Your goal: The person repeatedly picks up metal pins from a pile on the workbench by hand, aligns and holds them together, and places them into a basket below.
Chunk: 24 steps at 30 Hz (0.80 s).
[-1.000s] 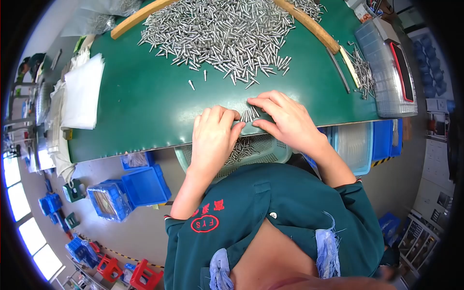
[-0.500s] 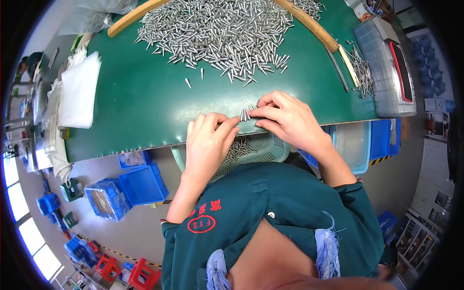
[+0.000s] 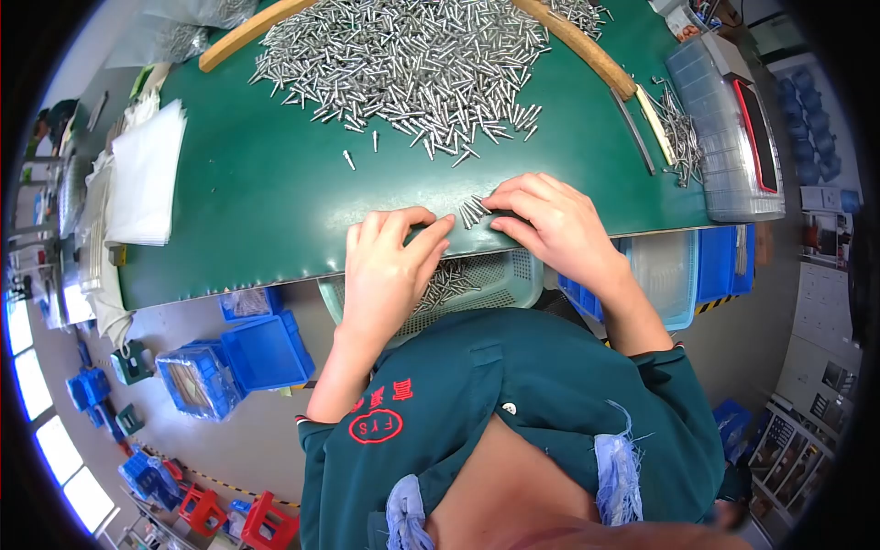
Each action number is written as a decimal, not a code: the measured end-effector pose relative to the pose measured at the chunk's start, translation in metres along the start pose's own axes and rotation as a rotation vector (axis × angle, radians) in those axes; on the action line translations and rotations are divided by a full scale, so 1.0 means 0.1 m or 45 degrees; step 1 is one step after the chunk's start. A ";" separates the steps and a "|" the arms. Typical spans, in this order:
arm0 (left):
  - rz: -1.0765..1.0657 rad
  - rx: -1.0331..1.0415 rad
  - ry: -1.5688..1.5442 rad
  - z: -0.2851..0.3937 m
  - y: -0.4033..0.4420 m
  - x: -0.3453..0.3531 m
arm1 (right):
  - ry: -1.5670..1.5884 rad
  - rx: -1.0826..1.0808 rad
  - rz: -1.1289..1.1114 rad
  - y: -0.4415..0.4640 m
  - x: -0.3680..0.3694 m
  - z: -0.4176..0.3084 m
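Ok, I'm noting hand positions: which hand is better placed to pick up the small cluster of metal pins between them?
Probably the right hand: its fingers appear to touch the cluster of metal pins, while the left hand seems to stop just short.

Pile of metal pins [image 3: 403, 64] cropped above, basket [image 3: 506, 277] partly hidden
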State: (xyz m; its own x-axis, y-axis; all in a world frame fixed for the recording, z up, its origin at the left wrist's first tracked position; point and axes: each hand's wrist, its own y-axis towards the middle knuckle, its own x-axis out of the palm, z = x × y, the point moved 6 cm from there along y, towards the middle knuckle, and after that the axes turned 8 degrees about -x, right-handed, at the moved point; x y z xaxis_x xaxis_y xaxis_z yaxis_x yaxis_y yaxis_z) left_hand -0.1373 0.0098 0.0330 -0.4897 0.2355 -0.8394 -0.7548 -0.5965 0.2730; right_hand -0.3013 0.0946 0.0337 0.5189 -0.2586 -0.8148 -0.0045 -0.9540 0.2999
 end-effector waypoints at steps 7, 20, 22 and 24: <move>0.002 -0.070 0.049 -0.12 -0.12 -0.03 | 0.069 -0.027 -0.051 0.00 0.07 -0.02; 0.025 0.028 -0.016 -0.04 0.01 0.08 | -0.059 -0.008 -0.024 0.08 0.14 -0.06; 0.003 0.069 -0.021 -0.02 0.05 0.11 | -0.075 -0.019 -0.018 0.08 0.15 -0.05; -0.020 0.075 -0.047 -0.02 0.07 0.15 | -0.071 -0.002 -0.039 0.08 0.15 -0.03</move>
State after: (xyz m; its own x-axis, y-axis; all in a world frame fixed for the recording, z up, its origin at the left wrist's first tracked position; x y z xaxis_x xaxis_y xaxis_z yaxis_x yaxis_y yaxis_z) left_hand -0.1487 0.0078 0.0214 -0.4927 0.2732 -0.8262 -0.7862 -0.5467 0.2881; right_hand -0.2908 0.0840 0.0255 0.4706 -0.2372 -0.8499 0.0119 -0.9614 0.2750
